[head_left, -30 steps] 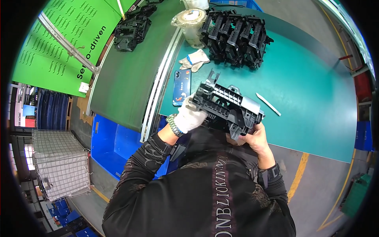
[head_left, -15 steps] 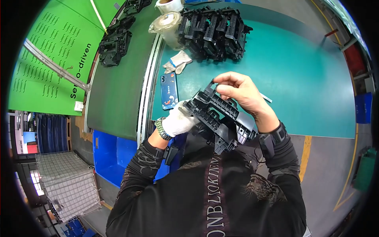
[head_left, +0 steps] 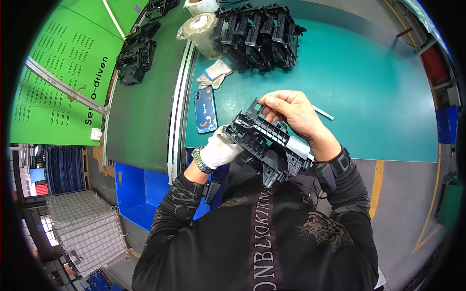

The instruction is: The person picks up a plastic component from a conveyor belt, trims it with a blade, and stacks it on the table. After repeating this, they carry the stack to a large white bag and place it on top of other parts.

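A black plastic frame part [head_left: 267, 150], ribbed along its bars, is held tilted in front of my body at the near edge of the table. My left hand [head_left: 219, 151], in a white glove, is closed around its left end. Bare, my right hand [head_left: 293, 112] pinches the upper end of the part between thumb and fingers. Just behind my right hand lies a thin white strip [head_left: 323, 113] on the green table [head_left: 369, 97]. Left of the part are a blue patterned phone [head_left: 206, 110] and a pair of pale work gloves [head_left: 214, 74].
Several similar black frames [head_left: 257, 38] stand in a row at the back of the table. Beside them are rolls of clear film [head_left: 200, 31]. More black parts [head_left: 137, 60] lie on the dark green conveyor [head_left: 145, 116] at left. Below it sits a blue bin [head_left: 141, 191].
The black frame part has turned slightly in my hands, and my right fingers have shifted a little at its upper end. The whole view has moved slightly.
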A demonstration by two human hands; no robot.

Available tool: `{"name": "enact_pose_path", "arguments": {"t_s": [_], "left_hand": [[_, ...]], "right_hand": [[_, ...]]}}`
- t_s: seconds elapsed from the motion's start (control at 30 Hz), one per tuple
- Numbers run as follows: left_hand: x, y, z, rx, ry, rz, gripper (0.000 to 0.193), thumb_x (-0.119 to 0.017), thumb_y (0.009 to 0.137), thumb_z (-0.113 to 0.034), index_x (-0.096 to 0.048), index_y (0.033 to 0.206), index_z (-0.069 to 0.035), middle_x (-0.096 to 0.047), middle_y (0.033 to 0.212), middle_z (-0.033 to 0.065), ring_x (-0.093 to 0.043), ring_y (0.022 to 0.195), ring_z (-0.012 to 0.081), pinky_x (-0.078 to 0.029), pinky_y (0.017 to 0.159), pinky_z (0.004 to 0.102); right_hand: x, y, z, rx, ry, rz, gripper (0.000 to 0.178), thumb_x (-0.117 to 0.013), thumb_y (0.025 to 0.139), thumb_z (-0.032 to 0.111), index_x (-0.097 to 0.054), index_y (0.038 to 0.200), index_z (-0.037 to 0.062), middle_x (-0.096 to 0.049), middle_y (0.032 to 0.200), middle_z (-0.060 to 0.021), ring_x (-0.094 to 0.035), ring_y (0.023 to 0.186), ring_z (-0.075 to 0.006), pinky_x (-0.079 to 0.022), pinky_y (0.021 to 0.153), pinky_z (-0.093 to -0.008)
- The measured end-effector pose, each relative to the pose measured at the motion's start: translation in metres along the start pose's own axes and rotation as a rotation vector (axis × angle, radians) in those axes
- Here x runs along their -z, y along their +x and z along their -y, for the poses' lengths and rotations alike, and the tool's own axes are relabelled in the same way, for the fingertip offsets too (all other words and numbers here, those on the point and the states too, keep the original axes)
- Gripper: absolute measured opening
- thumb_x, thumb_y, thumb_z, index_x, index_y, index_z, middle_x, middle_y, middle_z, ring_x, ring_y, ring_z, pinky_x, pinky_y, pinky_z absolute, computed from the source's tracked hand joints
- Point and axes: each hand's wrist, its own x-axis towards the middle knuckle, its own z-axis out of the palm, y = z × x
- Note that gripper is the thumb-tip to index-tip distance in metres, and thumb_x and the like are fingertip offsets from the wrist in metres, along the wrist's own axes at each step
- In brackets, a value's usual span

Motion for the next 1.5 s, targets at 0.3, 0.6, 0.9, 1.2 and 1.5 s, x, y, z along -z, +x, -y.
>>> {"name": "enact_pose_path", "arguments": {"t_s": [0.3,0.6,0.9,1.2,1.5], "left_hand": [[0.004,-0.007,-0.008,-0.222,0.313,-0.055,0.017,-0.067,0.091,-0.012,-0.068,0.106,-0.005,-0.072,0.088,0.0074,-0.070,0.079,0.0221,-0.056,0.071,0.0320],[0.010,-0.015,-0.008,-0.505,0.815,-0.097,0.024,-0.066,0.093,-0.014,-0.068,0.114,-0.005,-0.072,0.103,0.0075,-0.070,0.089,0.0200,-0.055,0.077,0.0312],[0.002,-0.010,-0.004,-0.101,0.005,-0.002,0.033,-0.069,0.093,-0.015,-0.066,0.125,-0.007,-0.071,0.115,0.0093,-0.069,0.097,0.0175,-0.054,0.085,0.0293],[-0.005,-0.009,-0.006,-0.128,0.106,-0.008,0.035,-0.071,0.092,-0.014,-0.066,0.126,-0.007,-0.072,0.113,0.0082,-0.070,0.097,0.0187,-0.054,0.086,0.0298],[-0.003,-0.005,-0.027,0.060,-0.148,0.040,0.035,-0.073,0.090,-0.013,-0.066,0.123,-0.006,-0.074,0.108,0.0080,-0.070,0.096,0.0176,-0.054,0.085,0.0299]], "right_hand": [[0.041,0.013,-0.025,0.205,-0.394,-0.221,0.024,-0.064,0.099,0.020,-0.070,0.110,-0.0007,-0.073,0.097,-0.0109,-0.070,0.085,-0.0195,-0.055,0.074,-0.0305],[0.123,-0.017,-0.066,-0.051,-1.510,-0.447,0.019,-0.069,0.087,0.015,-0.068,0.102,0.0035,-0.066,0.097,-0.0144,-0.063,0.100,-0.0357,-0.050,0.089,-0.0411],[0.140,-0.021,-0.085,0.366,-1.380,-0.603,0.022,-0.063,0.095,0.010,-0.062,0.115,0.0032,-0.067,0.094,-0.0124,-0.065,0.080,-0.0310,-0.053,0.071,-0.0391],[0.047,-0.032,-0.003,-0.147,-0.091,-0.251,0.031,-0.064,0.099,0.012,-0.062,0.126,-0.0020,-0.063,0.092,-0.0014,-0.059,0.067,-0.0104,-0.052,0.060,-0.0261],[0.018,-0.039,0.014,0.130,-0.654,-0.001,0.027,-0.067,0.097,0.012,-0.070,0.122,-0.0001,-0.063,0.094,-0.0033,-0.058,0.082,-0.0113,-0.049,0.077,-0.0253]]}}
